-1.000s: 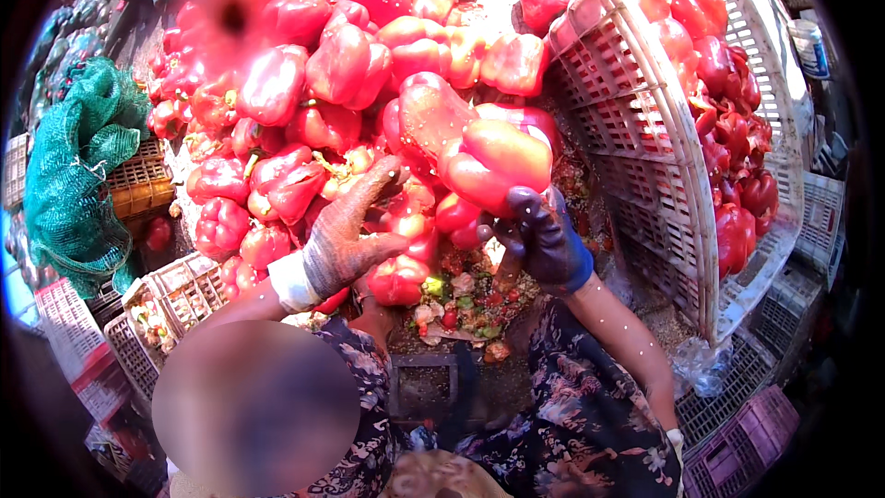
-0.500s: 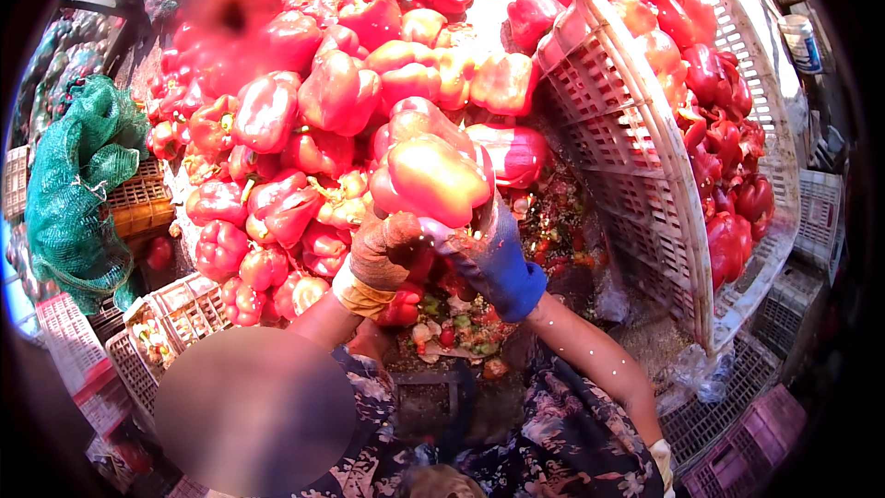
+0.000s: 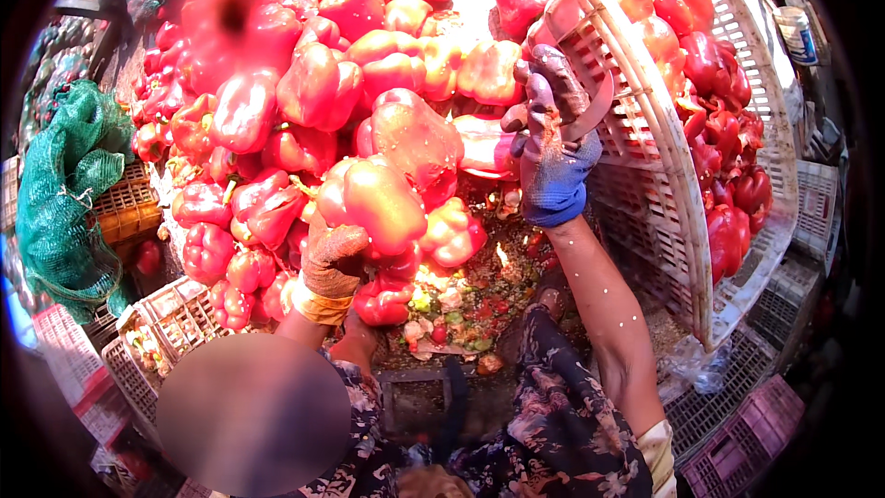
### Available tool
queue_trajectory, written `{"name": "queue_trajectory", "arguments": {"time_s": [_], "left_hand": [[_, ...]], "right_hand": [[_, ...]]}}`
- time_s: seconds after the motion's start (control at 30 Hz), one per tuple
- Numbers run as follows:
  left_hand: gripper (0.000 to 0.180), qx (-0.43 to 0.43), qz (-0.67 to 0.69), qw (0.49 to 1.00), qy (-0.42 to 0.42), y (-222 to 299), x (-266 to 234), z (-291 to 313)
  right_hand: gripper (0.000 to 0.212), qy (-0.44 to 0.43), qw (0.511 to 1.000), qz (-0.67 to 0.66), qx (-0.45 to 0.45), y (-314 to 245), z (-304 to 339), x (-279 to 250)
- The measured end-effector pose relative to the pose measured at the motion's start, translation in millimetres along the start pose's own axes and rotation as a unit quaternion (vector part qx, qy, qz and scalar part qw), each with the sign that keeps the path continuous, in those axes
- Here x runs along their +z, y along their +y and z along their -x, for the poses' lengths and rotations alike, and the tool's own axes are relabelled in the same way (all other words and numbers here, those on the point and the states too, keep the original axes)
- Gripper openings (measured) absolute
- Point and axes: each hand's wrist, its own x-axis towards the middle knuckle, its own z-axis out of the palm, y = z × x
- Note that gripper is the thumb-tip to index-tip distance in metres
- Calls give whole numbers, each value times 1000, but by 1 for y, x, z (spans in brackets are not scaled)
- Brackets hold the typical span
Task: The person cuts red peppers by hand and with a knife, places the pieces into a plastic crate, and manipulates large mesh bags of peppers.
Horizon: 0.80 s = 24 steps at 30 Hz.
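Note:
My left hand (image 3: 330, 263), in a brown glove with a yellowish cuff, is closed on the lower left side of a large red bell pepper (image 3: 383, 207). Raised to the right, next to the tilted crate, my right hand (image 3: 558, 152) wears a stained blue and purple glove. A short curved knife (image 3: 595, 112) is in it, the blade pointing up and right; the handle is mostly hidden by the glove. Its fingers are partly bent and point upward. A heap of red bell peppers (image 3: 318, 88) lies beyond both hands.
A dirty white plastic crate (image 3: 636, 166) leans at the right, holding red peppers (image 3: 728, 166). Cut scraps and seeds (image 3: 452, 314) cover the ground below my hands. At the left are a green mesh sack (image 3: 64, 203) and a small crate (image 3: 175, 314). Purple crate (image 3: 747, 433), lower right.
My right hand has come away from the pepper and moved up and right toward the crate, bringing the knife blade into sight. My left hand has shifted left and down with the pepper.

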Motion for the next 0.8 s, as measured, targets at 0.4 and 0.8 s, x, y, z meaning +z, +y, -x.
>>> {"name": "queue_trajectory", "arguments": {"time_s": [0.4,0.8], "left_hand": [[86,78,-284,954,54,-5,-2,-13],[81,203,-464,859,72,-6,7,-16]], "right_hand": [[22,-133,909,210,335,-47,45,37],[17,-273,862,353,239,-41,92,29]]}}
